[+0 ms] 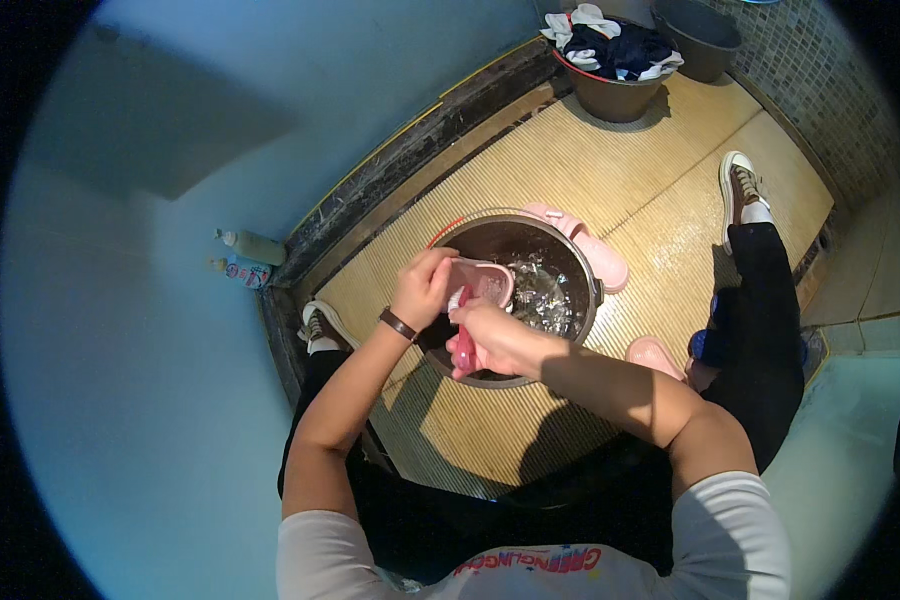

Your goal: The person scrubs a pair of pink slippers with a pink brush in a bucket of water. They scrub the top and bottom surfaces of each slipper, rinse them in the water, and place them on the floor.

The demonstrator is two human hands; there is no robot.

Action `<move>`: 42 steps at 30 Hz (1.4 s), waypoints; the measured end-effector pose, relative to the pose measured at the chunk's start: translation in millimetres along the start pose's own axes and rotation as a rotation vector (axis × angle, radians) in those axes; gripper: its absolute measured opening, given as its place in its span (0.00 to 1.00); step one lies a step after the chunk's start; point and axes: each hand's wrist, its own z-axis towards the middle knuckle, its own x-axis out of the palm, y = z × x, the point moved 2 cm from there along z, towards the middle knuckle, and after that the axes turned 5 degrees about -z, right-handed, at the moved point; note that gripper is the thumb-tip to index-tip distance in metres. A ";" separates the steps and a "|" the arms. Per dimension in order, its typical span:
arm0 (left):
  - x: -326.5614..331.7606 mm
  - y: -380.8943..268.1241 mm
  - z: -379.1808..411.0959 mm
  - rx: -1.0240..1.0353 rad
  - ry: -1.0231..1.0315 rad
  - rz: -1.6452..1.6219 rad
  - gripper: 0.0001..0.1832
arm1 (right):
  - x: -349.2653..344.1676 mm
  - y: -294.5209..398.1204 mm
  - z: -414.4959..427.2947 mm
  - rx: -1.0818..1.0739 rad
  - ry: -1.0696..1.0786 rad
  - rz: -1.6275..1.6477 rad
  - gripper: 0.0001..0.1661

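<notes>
Over a dark bucket (589, 321) of rippling water, my left hand (421, 289) grips a pink clog (495, 279) by one end. Its open inner side faces up. A pink-handled scrub brush (465, 346) with white bristles is held in my right hand (495, 337). The bristles are close to the clog's near side; whether they touch it is partly hidden by my fingers. Behind the bucket's far right rim lies another pink clog (598, 259) on the floor.
Part of a pink shoe (652, 354) shows beside my right leg. Two bottles (253, 247) (246, 271) stand by the blue wall (157, 300). Farther off are a bucket heaped with clothes (619, 45) and a dark bucket (697, 37). Ribbed yellowish flooring (495, 165) lies underneath.
</notes>
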 end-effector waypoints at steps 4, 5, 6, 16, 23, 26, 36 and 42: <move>15.2 -21.9 -4.2 0.060 0.005 0.004 0.11 | -53.3 -7.7 68.5 0.107 -0.090 0.152 0.12; 23.4 -28.5 -3.6 0.110 0.031 -0.050 0.11 | -76.6 -11.3 80.1 0.102 -0.168 0.160 0.13; 33.6 -36.7 -5.8 0.093 0.129 -0.028 0.11 | -102.6 -12.6 89.9 0.017 -0.118 0.270 0.15; -25.2 -7.2 18.6 -0.179 0.080 0.024 0.14 | -17.0 37.5 -2.8 -0.151 0.050 -0.058 0.08; -92.6 -60.6 47.4 -0.138 0.010 -0.095 0.14 | -23.1 107.5 -63.7 -0.383 0.338 -0.339 0.30; -103.0 -71.4 48.1 -0.125 -0.148 -0.213 0.13 | -39.0 126.0 -69.3 -0.532 0.195 -0.411 0.34; -97.7 -96.9 44.3 -0.080 -0.430 -0.358 0.12 | -59.0 114.6 -37.0 -0.581 -0.105 -0.057 0.11; -71.5 -80.4 39.0 -0.010 -0.692 -0.422 0.18 | -29.5 88.6 -22.3 -0.896 -0.273 -0.059 0.23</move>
